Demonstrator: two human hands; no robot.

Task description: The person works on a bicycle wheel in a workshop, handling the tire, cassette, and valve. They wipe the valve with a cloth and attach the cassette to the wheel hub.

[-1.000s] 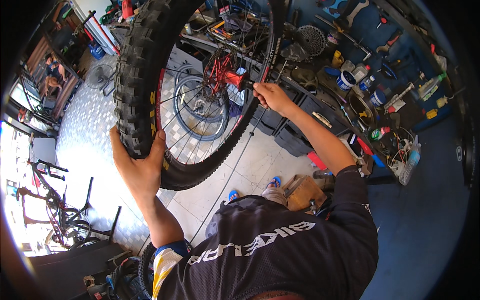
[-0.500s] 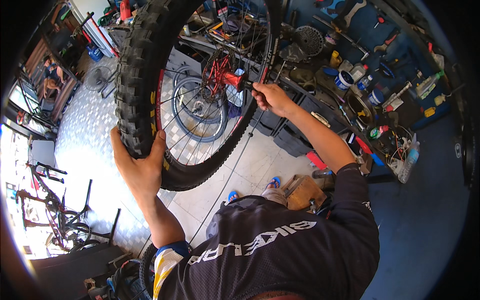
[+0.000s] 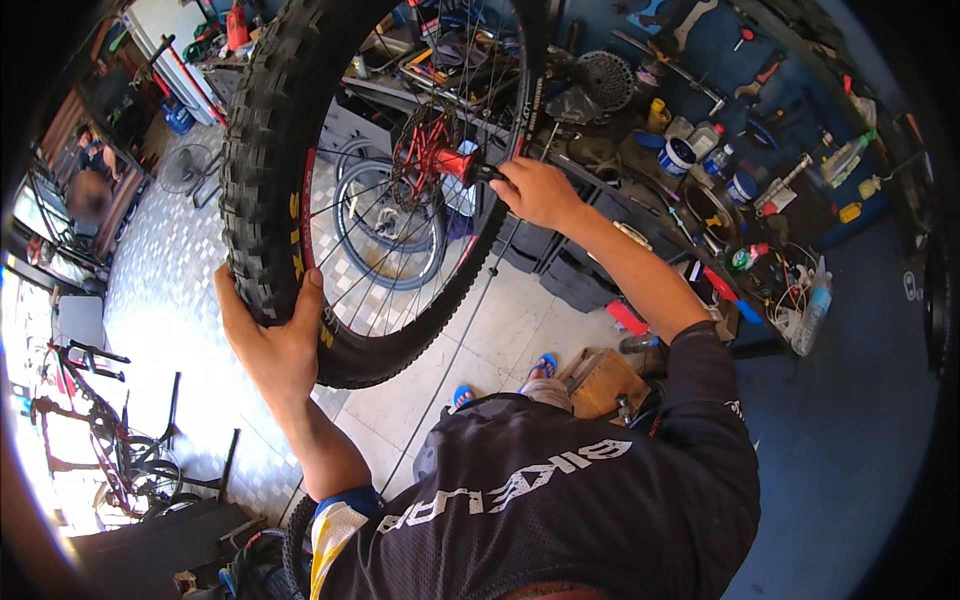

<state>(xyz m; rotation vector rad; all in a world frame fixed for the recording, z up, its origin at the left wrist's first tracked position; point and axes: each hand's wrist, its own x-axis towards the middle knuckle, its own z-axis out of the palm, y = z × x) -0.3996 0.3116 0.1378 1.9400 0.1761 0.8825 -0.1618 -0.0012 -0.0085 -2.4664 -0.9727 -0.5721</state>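
A bicycle wheel with a knobby black tyre [image 3: 262, 160] is held up in front of me, tilted. My left hand [image 3: 272, 355] is closed round the lower left of the tyre, thumb on the inner side near the rim. At the wheel's middle is a red hub [image 3: 455, 162] with a disc rotor [image 3: 408, 150] on its far side and thin black spokes around it. My right hand [image 3: 540, 195] pinches a short black cylindrical piece [image 3: 486, 172] at the hub's right end. The fingers partly hide this piece, so I cannot tell exactly what it is.
A cluttered workbench [image 3: 640, 190] runs along the right, with a cassette [image 3: 603, 82], tubs, bottles and tools. Tools hang on the blue wall. Two other wheels [image 3: 390, 225] are beyond the held one. A wooden box [image 3: 605, 385] sits near my feet. Bike frames [image 3: 110, 430] stand left. A person sits far left.
The wheel and both hands appear slightly further left in the picture, along with much of the background. My right hand has turned a little at the hub end, knuckles now more on top.
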